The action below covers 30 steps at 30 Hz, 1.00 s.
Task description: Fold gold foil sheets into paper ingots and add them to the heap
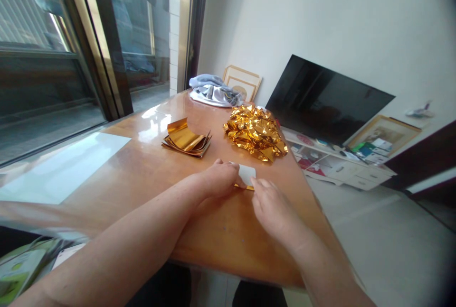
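Left hand and right hand close on a white card and gold foil strip.

Left hand and right hand pinch apparent gold foil.

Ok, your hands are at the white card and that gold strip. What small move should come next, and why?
I'd probably smooth the gold foil strip along the lower edge of the white card with the right hand. The strip shows only as a thin band at that edge, its end is near those fingers, and the left hand is over the card's other side, seemingly steadying it.
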Each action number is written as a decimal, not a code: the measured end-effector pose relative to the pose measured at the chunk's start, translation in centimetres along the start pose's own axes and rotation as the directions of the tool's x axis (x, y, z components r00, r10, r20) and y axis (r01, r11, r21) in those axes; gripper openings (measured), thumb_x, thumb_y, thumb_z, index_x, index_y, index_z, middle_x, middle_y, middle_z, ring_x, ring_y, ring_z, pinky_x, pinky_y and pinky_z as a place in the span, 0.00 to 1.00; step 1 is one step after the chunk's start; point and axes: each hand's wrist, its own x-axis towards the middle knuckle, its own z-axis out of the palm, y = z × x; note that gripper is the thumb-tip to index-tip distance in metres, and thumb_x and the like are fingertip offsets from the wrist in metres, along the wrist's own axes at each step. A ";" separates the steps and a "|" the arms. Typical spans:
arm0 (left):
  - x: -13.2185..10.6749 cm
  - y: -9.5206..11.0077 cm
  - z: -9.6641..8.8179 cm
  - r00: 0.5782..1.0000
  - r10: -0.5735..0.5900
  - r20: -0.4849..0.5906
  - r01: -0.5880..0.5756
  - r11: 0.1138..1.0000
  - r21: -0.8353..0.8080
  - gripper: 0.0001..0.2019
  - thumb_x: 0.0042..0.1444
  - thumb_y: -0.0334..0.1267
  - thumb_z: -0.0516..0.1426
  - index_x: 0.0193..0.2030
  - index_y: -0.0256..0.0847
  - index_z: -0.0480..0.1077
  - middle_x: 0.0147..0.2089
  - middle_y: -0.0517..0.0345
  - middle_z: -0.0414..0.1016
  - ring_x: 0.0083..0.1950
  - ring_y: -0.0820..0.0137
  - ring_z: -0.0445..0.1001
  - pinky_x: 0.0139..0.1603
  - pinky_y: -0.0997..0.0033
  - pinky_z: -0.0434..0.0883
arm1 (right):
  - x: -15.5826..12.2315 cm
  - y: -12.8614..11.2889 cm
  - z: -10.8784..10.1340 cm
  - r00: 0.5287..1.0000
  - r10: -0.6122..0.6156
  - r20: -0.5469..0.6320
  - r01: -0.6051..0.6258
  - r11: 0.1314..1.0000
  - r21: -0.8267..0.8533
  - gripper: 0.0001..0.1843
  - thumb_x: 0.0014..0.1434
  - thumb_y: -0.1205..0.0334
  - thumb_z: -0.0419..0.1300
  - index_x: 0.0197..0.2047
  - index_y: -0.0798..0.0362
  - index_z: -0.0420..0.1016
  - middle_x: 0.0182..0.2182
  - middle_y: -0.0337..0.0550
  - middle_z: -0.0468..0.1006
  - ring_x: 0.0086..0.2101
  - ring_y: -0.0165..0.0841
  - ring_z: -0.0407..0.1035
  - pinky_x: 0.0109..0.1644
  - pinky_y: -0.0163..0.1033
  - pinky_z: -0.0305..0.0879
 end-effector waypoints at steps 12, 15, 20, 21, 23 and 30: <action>-0.2 -1.2 0.1 0.998 -0.059 0.004 0.059 0.994 -0.094 0.18 0.58 0.34 0.54 0.49 0.61 0.78 0.47 0.56 0.78 0.48 0.61 0.73 0.55 0.55 0.60 | -0.3 -1.8 1.6 0.993 0.070 0.100 -0.060 0.994 -0.093 0.25 0.62 0.76 0.46 0.59 0.57 0.70 0.52 0.53 0.75 0.49 0.41 0.67 0.55 0.39 0.61; -0.4 -1.6 -0.2 0.995 -0.089 0.033 0.092 0.989 -0.112 0.18 0.56 0.33 0.55 0.48 0.59 0.79 0.46 0.58 0.80 0.49 0.60 0.74 0.56 0.54 0.59 | -0.1 -2.3 1.4 0.991 0.067 0.112 -0.050 0.988 -0.148 0.25 0.62 0.75 0.46 0.60 0.57 0.70 0.51 0.56 0.75 0.50 0.42 0.68 0.54 0.41 0.62; -0.5 -2.0 -0.8 0.989 -0.139 0.042 0.143 0.979 -0.146 0.19 0.53 0.32 0.56 0.46 0.60 0.80 0.45 0.62 0.82 0.49 0.60 0.75 0.56 0.56 0.60 | 0.3 -3.2 1.1 0.986 0.073 0.148 -0.032 0.966 -0.258 0.29 0.63 0.73 0.47 0.66 0.54 0.63 0.49 0.58 0.76 0.45 0.44 0.73 0.45 0.43 0.66; -0.5 -2.1 -0.8 0.989 -0.144 0.040 0.148 0.977 -0.151 0.19 0.53 0.32 0.56 0.45 0.60 0.80 0.45 0.62 0.82 0.48 0.60 0.75 0.56 0.57 0.60 | 0.4 -3.4 1.0 0.984 0.075 0.162 -0.027 0.960 -0.277 0.29 0.63 0.73 0.46 0.67 0.53 0.62 0.49 0.59 0.76 0.43 0.44 0.74 0.44 0.43 0.67; -0.5 -2.2 -0.8 0.988 -0.150 0.032 0.153 0.975 -0.162 0.19 0.52 0.32 0.56 0.44 0.60 0.81 0.44 0.63 0.83 0.47 0.61 0.75 0.54 0.59 0.61 | 0.6 -3.7 0.7 0.978 0.073 0.196 -0.010 0.952 -0.307 0.30 0.63 0.72 0.46 0.68 0.53 0.60 0.47 0.60 0.76 0.42 0.44 0.75 0.42 0.43 0.67; -0.3 -3.2 -0.5 0.984 -0.166 0.072 0.179 0.952 -0.248 0.18 0.49 0.32 0.58 0.41 0.59 0.82 0.42 0.66 0.84 0.43 0.65 0.76 0.48 0.67 0.64 | 1.2 -4.2 0.2 0.958 0.058 0.280 0.051 0.929 -0.366 0.36 0.61 0.73 0.48 0.72 0.54 0.52 0.45 0.64 0.77 0.40 0.46 0.77 0.40 0.43 0.68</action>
